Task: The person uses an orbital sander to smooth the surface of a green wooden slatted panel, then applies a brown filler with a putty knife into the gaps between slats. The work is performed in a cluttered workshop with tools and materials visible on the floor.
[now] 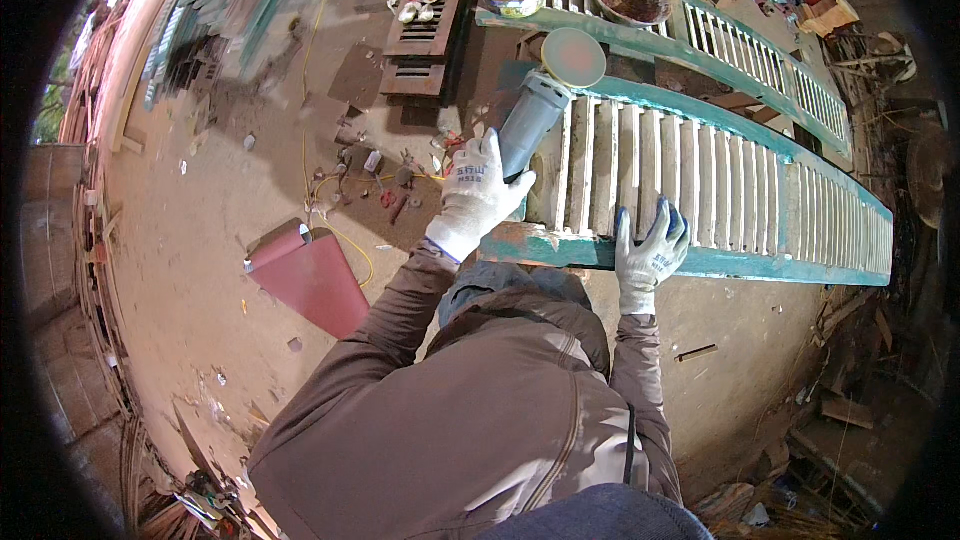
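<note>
An angle grinder [535, 125] with a grey body and a round, worn-looking disc [574, 57] is in the grip of my gloved left hand [478, 190]. Its disc end points away from me, over the far left corner of a louvered wooden shutter [750, 262]; I cannot tell whether disc and wood touch. Worn green paint covers the shutter's frame, while its slats [640, 170] look pale and bare. On the shutter's near rail lies my gloved right hand [650, 258], fingers apart, the fingertips reaching onto the slats.
Beyond lies a second green shutter [740, 50], bearing a tub [535, 0] with a white bottle and a bowl [640, 5] with a brush on it. A brown slatted panel [425, 30], a red sheet roll [315, 285] and a yellow cord [350, 240] lie to the left.
</note>
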`<state>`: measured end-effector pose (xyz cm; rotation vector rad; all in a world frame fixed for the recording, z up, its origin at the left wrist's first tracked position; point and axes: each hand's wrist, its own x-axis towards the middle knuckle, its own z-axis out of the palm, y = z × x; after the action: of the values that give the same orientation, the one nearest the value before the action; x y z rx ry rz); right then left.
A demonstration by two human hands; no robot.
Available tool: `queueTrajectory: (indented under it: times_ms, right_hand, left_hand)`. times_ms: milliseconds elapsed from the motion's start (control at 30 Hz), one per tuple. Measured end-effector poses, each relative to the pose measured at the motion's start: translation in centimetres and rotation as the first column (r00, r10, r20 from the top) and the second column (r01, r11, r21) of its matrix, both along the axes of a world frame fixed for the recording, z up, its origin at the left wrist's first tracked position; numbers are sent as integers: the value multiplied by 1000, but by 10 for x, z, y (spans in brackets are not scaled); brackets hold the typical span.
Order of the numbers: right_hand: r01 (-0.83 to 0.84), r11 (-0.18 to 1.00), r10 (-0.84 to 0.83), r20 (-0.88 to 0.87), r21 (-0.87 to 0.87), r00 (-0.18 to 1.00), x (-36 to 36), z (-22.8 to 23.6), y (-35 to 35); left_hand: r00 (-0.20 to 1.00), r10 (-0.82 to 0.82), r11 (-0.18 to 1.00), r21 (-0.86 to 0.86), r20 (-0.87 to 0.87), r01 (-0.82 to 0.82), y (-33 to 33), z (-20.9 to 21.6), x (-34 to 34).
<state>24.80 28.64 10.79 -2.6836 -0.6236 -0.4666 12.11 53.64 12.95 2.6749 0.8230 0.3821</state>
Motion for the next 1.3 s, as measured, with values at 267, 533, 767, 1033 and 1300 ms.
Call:
queueTrajectory:
  times_ms: [267,533,767,1033,1300]
  right_hand:
    - [-136,990,134,52,29,990,83,20,-3]
    - [-316,938,302,-114,-140,946,325,3,112]
    - [-582,653,624,-91,-485,776,432,-101,240]
    - [-660,622,718,-30,-421,696,460,-113,233]
    - [-611,614,747,118,-500,654,399,50,58]
  left_hand:
    - [999,-41,987,-156,-10,39,7,25,7]
    - [982,178,961,-206,-58,-186,-19,51,14]
    - [810,586,808,43,31,-587,-104,72,-14]
    - [784,598,796,-13,168,-605,-158,89,-8]
    - [861,266,742,-662,433,103,-165,99,58]
